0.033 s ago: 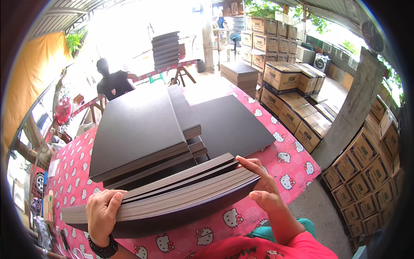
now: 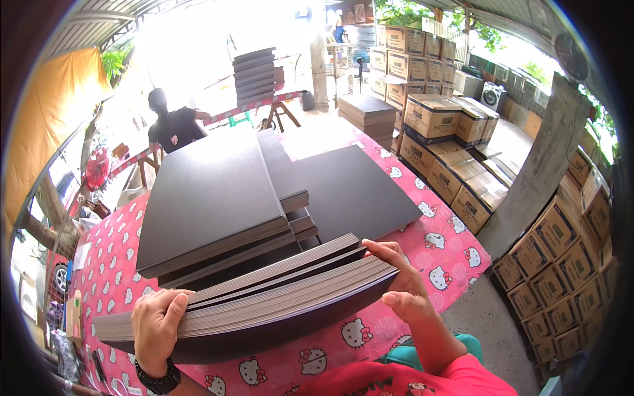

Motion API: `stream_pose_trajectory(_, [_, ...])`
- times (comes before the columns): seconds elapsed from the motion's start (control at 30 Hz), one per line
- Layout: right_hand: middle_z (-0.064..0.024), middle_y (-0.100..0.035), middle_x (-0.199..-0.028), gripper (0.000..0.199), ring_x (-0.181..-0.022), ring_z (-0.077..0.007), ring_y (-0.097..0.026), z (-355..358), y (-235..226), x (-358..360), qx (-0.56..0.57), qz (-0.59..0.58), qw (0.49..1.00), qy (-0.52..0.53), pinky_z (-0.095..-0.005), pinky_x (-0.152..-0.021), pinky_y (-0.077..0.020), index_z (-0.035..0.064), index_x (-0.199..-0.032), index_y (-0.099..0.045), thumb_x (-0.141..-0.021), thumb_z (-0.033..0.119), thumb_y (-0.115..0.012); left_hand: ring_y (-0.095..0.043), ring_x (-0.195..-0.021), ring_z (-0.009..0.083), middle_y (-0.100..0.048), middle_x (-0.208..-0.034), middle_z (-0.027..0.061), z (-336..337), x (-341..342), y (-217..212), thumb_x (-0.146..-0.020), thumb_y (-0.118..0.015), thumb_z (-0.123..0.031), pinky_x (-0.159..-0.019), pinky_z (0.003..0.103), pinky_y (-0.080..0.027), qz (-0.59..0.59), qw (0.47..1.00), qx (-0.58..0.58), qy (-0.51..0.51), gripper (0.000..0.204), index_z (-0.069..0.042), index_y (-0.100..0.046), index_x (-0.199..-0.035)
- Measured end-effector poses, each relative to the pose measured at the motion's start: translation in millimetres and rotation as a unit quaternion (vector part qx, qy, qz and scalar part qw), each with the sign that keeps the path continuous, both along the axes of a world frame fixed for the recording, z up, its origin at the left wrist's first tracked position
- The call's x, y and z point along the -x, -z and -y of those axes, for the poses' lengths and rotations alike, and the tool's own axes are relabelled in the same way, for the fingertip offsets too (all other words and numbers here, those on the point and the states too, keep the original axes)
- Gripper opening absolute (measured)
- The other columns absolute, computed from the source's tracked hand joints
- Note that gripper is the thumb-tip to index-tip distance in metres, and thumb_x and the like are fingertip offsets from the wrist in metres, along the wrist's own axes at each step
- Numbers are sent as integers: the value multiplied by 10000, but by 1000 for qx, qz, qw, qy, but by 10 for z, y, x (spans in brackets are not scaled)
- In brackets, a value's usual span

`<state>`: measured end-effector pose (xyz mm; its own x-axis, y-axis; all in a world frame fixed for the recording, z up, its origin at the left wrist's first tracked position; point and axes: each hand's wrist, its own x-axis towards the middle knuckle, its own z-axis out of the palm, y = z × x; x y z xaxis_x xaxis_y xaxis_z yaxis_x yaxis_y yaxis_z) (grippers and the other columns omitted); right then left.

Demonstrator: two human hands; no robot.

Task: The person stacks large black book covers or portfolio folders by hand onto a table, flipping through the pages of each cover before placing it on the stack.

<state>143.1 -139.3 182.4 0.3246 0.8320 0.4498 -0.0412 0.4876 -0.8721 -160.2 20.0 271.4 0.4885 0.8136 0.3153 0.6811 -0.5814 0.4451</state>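
Note:
A thick stack of large black boards (image 2: pixel 271 303) with pale grey edges stands tilted on its long side at the near side of the table. A dark gap splits the stack near its far side. My left hand (image 2: pixel 158 323) grips its left end, thumb toward me and fingers over the top edge. At the right end, my right hand (image 2: pixel 399 277) holds the corner, with a fingertip at the top by the gap and the thumb nearer me; some of its fingers are hidden. Just beyond lies a flat pile of black boards (image 2: pixel 211 191).
A pink patterned cloth (image 2: pixel 356 333) covers the table. Another black board (image 2: pixel 356 188) lies flat at the right. Cardboard boxes (image 2: pixel 429 119) are piled beyond the table and along the right, beside a grey post (image 2: pixel 541 152). A person in black (image 2: pixel 175 129) is at a far table.

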Motion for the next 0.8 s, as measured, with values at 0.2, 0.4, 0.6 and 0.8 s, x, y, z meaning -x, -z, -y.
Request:
stream_pose_trajectory(0.2, [-99,-416,-1179,822,-1140,-192,-377,-22,7,-14,15,3,1000,0,-312,-1016,-229,-32,-1330,-400,-683,391,-680,-575,-700,306,-615,-694,142,-30,23,45,-869,-499,-354,-685,374,-406,10,1000,-10,4,372,-40,-695,-835])
stream_pose_trajectory(0.4, [-83,-402,-1149,856,-1114,-183,-361,-35,-51,-31,14,-3,1000,-13,-298,-1012,-210,-29,-1352,-389,-672,396,-689,-566,-688,304,-603,-675,139,-24,-7,22,-864,-500,-352,-676,377,-408,5,1000,-3,6,373,-33,-693,-832])
stream_pose_trajectory(0.6, [-77,-394,-1136,835,-1114,-184,-349,-38,-37,-31,21,10,1000,-10,-288,-1016,-191,-32,-1335,-421,-666,386,-695,-572,-689,302,-613,-691,146,-20,6,7,-858,-507,-350,-665,375,-412,2,1000,1,6,371,-28,-692,-837])
stream_pose_trajectory(0.8, [-77,-388,-1145,816,-1127,-187,-344,-24,-11,-29,16,4,1000,-15,-287,-1022,-184,-35,-1330,-427,-670,366,-693,-576,-704,309,-627,-719,154,-19,2,18,-860,-503,-344,-676,376,-414,11,1000,2,11,369,-26,-691,-843])
